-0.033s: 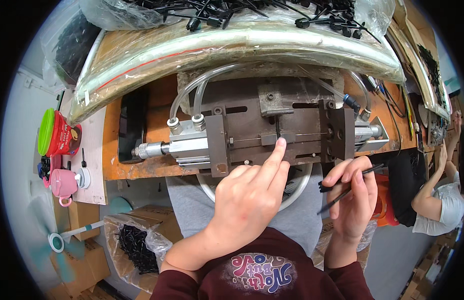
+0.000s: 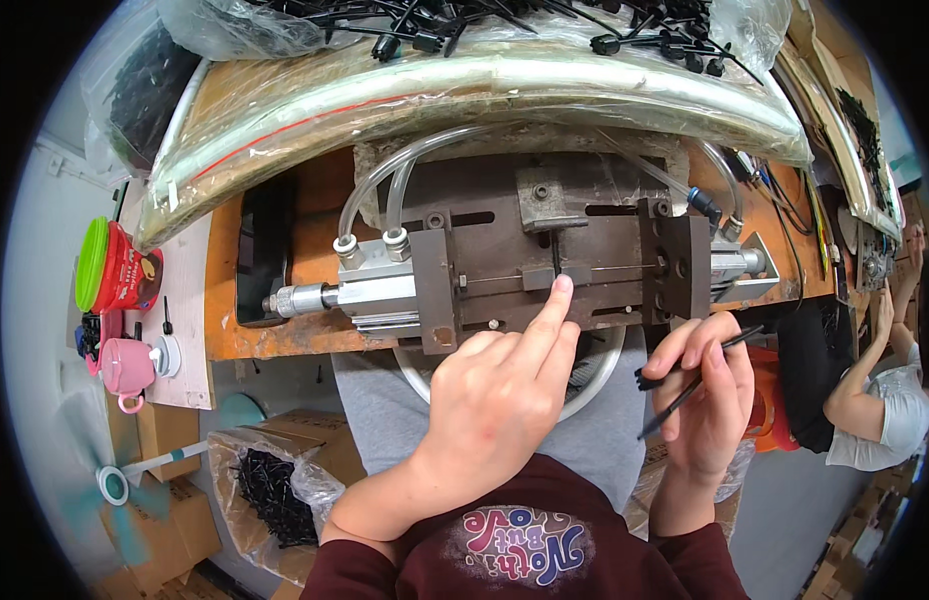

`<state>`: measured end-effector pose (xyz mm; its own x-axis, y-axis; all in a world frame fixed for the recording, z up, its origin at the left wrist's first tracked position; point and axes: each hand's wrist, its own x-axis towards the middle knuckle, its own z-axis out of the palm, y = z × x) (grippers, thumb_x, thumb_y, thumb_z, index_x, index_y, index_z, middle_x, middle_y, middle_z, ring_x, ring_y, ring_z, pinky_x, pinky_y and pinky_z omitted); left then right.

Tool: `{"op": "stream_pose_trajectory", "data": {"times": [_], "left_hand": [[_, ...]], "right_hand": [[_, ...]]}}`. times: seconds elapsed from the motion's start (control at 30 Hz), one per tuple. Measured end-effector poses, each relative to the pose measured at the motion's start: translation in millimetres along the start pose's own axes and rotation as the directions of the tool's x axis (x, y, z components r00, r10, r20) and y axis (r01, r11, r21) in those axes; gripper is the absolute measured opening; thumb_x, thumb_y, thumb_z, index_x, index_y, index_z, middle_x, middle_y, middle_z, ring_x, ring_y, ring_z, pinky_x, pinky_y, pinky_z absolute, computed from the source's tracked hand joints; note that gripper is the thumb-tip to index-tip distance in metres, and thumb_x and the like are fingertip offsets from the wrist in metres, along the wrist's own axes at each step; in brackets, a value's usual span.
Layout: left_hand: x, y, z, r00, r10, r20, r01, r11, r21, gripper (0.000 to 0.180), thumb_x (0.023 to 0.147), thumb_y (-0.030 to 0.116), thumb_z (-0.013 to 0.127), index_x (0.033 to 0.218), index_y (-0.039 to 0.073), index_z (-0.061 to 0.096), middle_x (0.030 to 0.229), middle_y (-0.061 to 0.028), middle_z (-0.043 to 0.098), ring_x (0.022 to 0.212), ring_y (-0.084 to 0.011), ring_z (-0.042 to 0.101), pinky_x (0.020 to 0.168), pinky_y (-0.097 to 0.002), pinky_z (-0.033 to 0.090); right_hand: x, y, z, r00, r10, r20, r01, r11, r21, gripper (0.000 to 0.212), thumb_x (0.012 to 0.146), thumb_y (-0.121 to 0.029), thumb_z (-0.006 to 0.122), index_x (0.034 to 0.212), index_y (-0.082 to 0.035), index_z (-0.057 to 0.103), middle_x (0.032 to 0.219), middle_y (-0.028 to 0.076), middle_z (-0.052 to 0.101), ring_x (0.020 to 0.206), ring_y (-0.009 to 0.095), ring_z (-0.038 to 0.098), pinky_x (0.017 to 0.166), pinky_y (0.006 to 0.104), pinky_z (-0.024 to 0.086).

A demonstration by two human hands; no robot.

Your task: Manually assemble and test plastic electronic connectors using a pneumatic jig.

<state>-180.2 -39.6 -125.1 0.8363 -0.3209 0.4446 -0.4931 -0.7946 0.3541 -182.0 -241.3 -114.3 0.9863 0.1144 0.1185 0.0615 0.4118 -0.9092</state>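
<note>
Nothing has shifted: left hand (image 2: 500,395) open, forefinger on the metal jig (image 2: 545,275); right hand (image 2: 703,395) pinching black ties (image 2: 690,375).

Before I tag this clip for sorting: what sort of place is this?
Probably a small factory assembly bench: a metal jig with a pneumatic cylinder and air hoses, plus bags of black plastic parts and cartons.

Even, bright overhead light on my feed. Glare streaks the clear plastic sheeting (image 2: 465,85); soft shadow under the tabletop (image 2: 305,335) edge. Strong fisheye bending, black corners. Centre sharp, rim smeared.
</note>
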Motion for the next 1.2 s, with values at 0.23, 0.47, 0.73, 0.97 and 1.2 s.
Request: {"op": "stream_pose_trajectory", "data": {"times": [0.23, 0.47, 0.73, 0.97, 1.2], "left_hand": [[2.6, -0.4, -6.4, 1.000, 0.014, -0.001, -0.014, 0.996, -0.092, 0.027, 0.077, 0.009, 0.081, 0.102, 0.002, 0.074, 0.123, -0.0143, 0.073, 0.074, -0.0190, 0.071, 0.066, -0.0296, 0.055], [-7.7, 13.3, -12.3, 0.991, -0.028, -0.128, -0.061, 0.764, -0.642, 0.035, 0.073, 0.000, 0.086, 0.106, -0.001, 0.075, 0.106, -0.0138, 0.071, 0.088, -0.0264, 0.073, 0.073, -0.0332, 0.061], [-17.0, 3.5, -23.3, 0.991, -0.063, -0.118, -0.018, 0.810, -0.586, 0.032, 0.075, -0.004, 0.083, 0.106, -0.002, 0.075, 0.096, -0.0110, 0.066, 0.079, -0.0229, 0.072, 0.066, -0.0320, 0.061], [-11.1, 0.4, 6.1, 0.992, -0.011, -0.125, -0.010, 0.987, -0.160, 0.027, 0.072, 0.003, 0.085, 0.097, 0.000, 0.074, 0.126, -0.0180, 0.071, 0.078, -0.0197, 0.073, 0.065, -0.0298, 0.056], [0.2, 3.3, 6.8, 0.995, 0.060, -0.083, -0.054, 0.995, 0.082, 0.027, 0.072, 0.010, 0.085, 0.095, 0.001, 0.074, 0.121, -0.0155, 0.074, 0.070, -0.0172, 0.070, 0.061, -0.0277, 0.053]], "right_hand": [[-1.6, 0.6, -1.2, 0.986, 0.158, 0.052, -0.165, 0.965, 0.204, 0.021, 0.109, -0.013, 0.042, 0.094, 0.002, 0.047, 0.095, 0.031, 0.065, 0.039, 0.009, 0.044, 0.039, 0.0188, 0.036], [0.1, 4.3, 8.2, 0.957, 0.246, 0.153, -0.280, 0.922, 0.269, 0.021, 0.107, -0.014, 0.045, 0.097, 0.004, 0.048, 0.099, 0.024, 0.058, 0.044, 0.007, 0.044, 0.040, 0.0188, 0.034], [-8.9, -4.8, 13.1, 0.981, 0.187, -0.054, -0.193, 0.968, -0.160, 0.048, 0.108, -0.019, 0.049, 0.146, 0.009, 0.042, 0.103, 0.020, 0.071, 0.049, 0.013, 0.060, 0.043, 0.0217, 0.045], [-15.0, -3.9, -7.0, 0.989, -0.033, -0.147, 0.017, 0.994, -0.106, 0.035, 0.101, -0.010, 0.061, 0.127, 0.012, 0.053, 0.102, 0.030, 0.070, 0.059, 0.023, 0.067, 0.056, 0.0285, 0.055], [-13.6, -7.2, 3.4, 0.982, -0.147, -0.122, 0.145, 0.989, -0.026, 0.081, 0.106, -0.050, 0.036, 0.156, 0.013, 0.024, 0.150, 0.042, 0.039, 0.134, 0.051, 0.053, 0.098, 0.0459, 0.058]]}}
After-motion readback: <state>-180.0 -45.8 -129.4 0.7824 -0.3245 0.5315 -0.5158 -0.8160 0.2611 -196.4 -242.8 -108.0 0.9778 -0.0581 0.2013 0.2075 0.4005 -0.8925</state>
